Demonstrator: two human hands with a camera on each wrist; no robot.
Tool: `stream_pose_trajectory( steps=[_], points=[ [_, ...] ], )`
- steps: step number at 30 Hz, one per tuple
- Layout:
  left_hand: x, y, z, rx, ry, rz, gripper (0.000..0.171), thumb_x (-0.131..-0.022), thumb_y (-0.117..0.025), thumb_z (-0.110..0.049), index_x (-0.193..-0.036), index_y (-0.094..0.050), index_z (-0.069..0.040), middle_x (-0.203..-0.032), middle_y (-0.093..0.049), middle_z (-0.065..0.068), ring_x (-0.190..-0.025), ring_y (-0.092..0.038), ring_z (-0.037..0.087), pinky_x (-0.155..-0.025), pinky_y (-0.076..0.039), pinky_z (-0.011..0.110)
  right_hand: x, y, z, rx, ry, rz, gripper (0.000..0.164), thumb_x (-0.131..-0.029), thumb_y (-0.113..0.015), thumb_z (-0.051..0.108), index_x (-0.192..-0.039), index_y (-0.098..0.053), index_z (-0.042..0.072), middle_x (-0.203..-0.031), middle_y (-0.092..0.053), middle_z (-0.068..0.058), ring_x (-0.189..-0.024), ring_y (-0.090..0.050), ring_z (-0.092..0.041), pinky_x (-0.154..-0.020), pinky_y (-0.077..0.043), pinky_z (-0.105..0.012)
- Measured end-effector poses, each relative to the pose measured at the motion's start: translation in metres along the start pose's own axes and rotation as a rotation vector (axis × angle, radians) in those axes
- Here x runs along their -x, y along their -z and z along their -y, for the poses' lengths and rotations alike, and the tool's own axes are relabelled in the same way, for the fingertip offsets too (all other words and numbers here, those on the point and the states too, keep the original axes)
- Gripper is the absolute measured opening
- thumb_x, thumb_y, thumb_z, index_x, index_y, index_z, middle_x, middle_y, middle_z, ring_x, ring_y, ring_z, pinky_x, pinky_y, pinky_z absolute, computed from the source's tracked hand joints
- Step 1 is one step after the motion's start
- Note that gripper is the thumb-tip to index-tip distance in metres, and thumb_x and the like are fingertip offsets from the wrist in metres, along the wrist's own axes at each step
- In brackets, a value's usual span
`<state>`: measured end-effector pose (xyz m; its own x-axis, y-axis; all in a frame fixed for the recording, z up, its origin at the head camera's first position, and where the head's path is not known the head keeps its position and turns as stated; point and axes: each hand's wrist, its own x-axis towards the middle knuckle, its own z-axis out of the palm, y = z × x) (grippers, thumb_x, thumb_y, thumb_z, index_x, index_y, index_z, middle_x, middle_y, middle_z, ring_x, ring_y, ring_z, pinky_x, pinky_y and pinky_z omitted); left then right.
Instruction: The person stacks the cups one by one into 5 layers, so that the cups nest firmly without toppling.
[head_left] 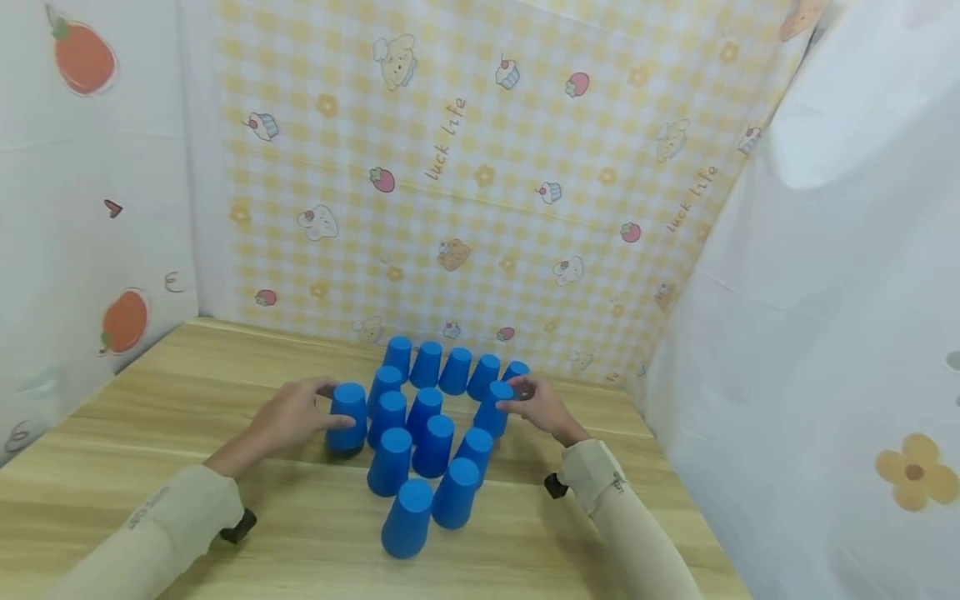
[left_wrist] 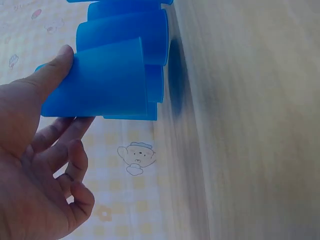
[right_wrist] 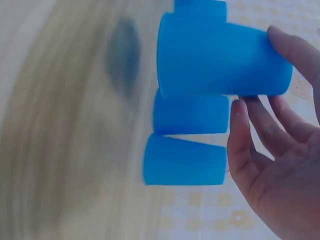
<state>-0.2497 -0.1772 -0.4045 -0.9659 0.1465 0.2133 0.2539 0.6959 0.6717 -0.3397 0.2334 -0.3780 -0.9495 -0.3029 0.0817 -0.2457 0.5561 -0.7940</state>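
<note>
Several blue cups stand upside down on the wooden table, close together in rows. At the left side of the group, my left hand (head_left: 294,413) pinches a blue cup (head_left: 348,415) between thumb and fingers. The left wrist view shows that cup (left_wrist: 102,80) with its wide rim a little off the wood. My right hand (head_left: 543,408) grips another blue cup (head_left: 491,412) near its narrow base, on the right side. In the right wrist view this cup (right_wrist: 220,57) is tipped slightly, and a dark shadow lies on the table beside its rim.
A row of blue cups (head_left: 455,372) stands at the back, near the yellow checked cloth (head_left: 480,208). The nearest cup (head_left: 407,518) is at the front of the group. White printed cloths hang at the left (head_left: 97,192) and right (head_left: 817,333). The wooden table (head_left: 300,533) lies beneath.
</note>
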Motion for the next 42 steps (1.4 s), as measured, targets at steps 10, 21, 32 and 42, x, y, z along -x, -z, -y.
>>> stream_pose_trajectory(
  steps=[10,21,32,42],
  points=[
    [-0.009,0.004,0.004,-0.067,-0.014,-0.093,0.068,-0.085,-0.077,-0.042,-0.137,-0.055,-0.002,-0.128,-0.062,0.023,-0.1,-0.063,0.036,-0.071,-0.053,0.045,-0.022,-0.004,0.02,-0.051,0.054,-0.152,0.048,-0.085,-0.08,0.027,-0.125,-0.063,0.007,-0.123,-0.066,-0.014,-0.113,-0.063,-0.032,-0.095,-0.051,-0.05],
    [-0.033,-0.001,0.009,-0.03,0.008,-0.239,0.062,-0.087,-0.076,-0.039,-0.134,-0.057,-0.003,-0.128,-0.062,0.022,-0.121,-0.052,0.046,-0.093,-0.036,0.063,-0.044,-0.013,0.036,-0.09,0.037,-0.225,0.051,-0.086,-0.079,0.034,-0.127,-0.063,0.008,-0.125,-0.064,-0.015,-0.116,-0.06,-0.033,-0.097,-0.049,-0.052],
    [-0.063,0.002,-0.011,-0.036,0.0,-0.339,0.055,-0.087,-0.077,-0.031,-0.131,-0.058,-0.005,-0.123,-0.064,0.021,-0.118,-0.051,0.044,-0.087,-0.028,0.061,-0.067,-0.016,0.059,-0.047,-0.033,-0.263,0.055,-0.088,-0.076,0.036,-0.13,-0.059,0.005,-0.127,-0.062,-0.015,-0.118,-0.059,-0.032,-0.1,-0.048,-0.048],
    [-0.086,0.006,-0.038,-0.074,0.035,-0.315,0.056,-0.088,-0.075,-0.037,-0.135,-0.058,-0.01,-0.126,-0.063,0.02,-0.121,-0.048,0.046,-0.093,-0.025,0.067,-0.079,-0.024,0.069,-0.012,-0.064,-0.285,0.055,-0.09,-0.074,0.036,-0.131,-0.057,0.005,-0.13,-0.061,-0.015,-0.12,-0.058,-0.032,-0.1,-0.048,-0.046]
  ],
)
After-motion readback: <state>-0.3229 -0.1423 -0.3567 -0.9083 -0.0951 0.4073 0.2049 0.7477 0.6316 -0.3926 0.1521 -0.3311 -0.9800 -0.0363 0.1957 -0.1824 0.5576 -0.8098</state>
